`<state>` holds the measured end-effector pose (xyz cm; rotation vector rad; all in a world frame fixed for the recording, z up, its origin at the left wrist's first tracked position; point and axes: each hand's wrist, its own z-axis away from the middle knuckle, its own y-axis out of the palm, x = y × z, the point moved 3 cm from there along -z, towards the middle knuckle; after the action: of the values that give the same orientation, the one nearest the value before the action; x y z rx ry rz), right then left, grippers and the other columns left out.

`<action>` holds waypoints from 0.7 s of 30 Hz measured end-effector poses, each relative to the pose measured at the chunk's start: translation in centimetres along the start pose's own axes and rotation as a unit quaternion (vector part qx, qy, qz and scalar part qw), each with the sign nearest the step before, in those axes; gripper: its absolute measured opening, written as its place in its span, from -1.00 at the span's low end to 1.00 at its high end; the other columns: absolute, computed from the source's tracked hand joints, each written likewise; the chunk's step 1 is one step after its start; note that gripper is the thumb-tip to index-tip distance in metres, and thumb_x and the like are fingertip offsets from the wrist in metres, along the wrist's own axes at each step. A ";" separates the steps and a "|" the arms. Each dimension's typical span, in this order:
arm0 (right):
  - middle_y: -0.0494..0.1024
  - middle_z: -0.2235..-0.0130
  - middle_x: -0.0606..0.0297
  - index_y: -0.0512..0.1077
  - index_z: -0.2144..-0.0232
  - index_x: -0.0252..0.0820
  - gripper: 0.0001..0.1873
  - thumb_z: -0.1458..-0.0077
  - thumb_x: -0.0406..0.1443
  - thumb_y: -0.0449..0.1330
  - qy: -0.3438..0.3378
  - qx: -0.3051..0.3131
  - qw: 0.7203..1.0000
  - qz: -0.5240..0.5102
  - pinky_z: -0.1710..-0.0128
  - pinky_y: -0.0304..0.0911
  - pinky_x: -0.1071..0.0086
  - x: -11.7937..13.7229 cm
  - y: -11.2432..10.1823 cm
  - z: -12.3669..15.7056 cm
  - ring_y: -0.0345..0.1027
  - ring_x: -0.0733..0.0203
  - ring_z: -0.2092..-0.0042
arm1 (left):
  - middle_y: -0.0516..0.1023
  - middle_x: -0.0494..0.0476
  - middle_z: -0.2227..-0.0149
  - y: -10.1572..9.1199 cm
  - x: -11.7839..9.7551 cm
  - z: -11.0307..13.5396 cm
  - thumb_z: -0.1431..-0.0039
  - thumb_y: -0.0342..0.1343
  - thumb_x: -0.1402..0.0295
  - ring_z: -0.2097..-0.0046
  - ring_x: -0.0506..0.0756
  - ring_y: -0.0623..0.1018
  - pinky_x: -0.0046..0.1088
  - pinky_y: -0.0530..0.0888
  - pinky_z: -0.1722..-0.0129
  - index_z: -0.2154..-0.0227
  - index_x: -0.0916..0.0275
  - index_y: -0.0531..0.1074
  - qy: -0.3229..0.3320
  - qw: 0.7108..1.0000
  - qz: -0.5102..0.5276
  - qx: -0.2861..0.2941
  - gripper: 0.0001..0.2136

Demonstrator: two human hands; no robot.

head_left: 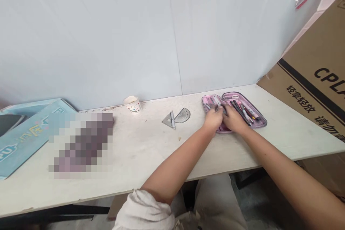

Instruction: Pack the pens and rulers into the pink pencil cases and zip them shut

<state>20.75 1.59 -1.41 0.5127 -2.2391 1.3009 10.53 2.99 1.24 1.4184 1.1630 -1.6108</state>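
My left hand (214,118) and my right hand (232,116) are close together over the left half of an open pink pencil case (265,121). The fingers of both hands are bent inward and pressed together. A pale, narrow piece (216,100) shows just beyond the fingertips; whether it is held or lies in the case I cannot tell. Several pens (244,111) lie slantwise in the case's right half, beside my right hand. Left of the case, a clear set square (169,120) and a clear protractor (183,115) lie flat on the table, touching or nearly so.
A paper cup (132,105) stands at the table's back edge by the wall (121,36). Further left are a blurred-out purplish object (83,147) and a light blue box (35,133). A large cardboard box (309,68) leans in at the right. The white table (151,154) ends in front of my legs.
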 end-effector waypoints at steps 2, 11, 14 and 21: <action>0.42 0.07 -0.03 0.34 0.08 -0.32 -0.61 -0.03 -0.36 -0.05 -0.005 0.014 1.000 0.023 -0.03 0.13 0.15 -0.7 -0.2 0.3 0.25 0.02 -0.01 | 0.40 0.23 -0.06 0.1 0.0 0.3 -0.17 -0.09 0.30 -0.10 0.12 0.37 -0.36 0.24 -0.11 0.04 0.29 0.35 0.016 1.000 -0.005 0.015 -0.67; 0.33 0.05 -0.01 0.40 0.13 -0.25 -0.64 -0.03 -0.38 -0.03 -0.057 -0.052 0.995 0.058 -0.06 0.06 0.07 3.7 -0.4 -0.1 0.15 -0.06 -0.05 | 0.49 0.20 0.09 -9.6 0.9 1.1 -0.15 -0.10 0.33 0.06 0.10 0.46 -0.35 0.36 0.04 0.15 0.23 0.42 0.024 0.995 -0.095 -0.019 -0.72; 0.37 0.09 0.06 0.41 0.16 -0.20 -0.67 -0.03 -0.38 -0.02 -0.077 -0.016 0.997 0.007 -0.06 0.08 0.10 6.4 1.3 -0.5 0.18 -0.01 -0.04 | 0.49 0.19 0.14 -15.3 1.7 1.3 -0.12 -0.06 0.34 0.11 0.10 0.46 -0.35 0.35 0.04 0.17 0.24 0.42 0.032 0.976 -0.201 -0.076 -0.75; 0.46 0.09 0.15 0.37 0.21 -0.17 -0.72 -0.11 -0.19 -0.02 0.098 0.207 0.928 -0.294 0.13 0.31 0.29 12.9 8.1 -1.3 0.34 0.19 0.07 | 0.41 0.28 0.04 -22.2 4.5 2.2 -0.14 -0.10 0.37 0.04 0.12 0.44 -0.32 0.34 -0.01 0.07 0.31 0.36 0.026 0.933 -0.350 -0.076 -0.69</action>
<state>6.23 5.60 1.15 1.0592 -1.4687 1.4049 -11.31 9.35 0.87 0.9947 1.9273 -1.8865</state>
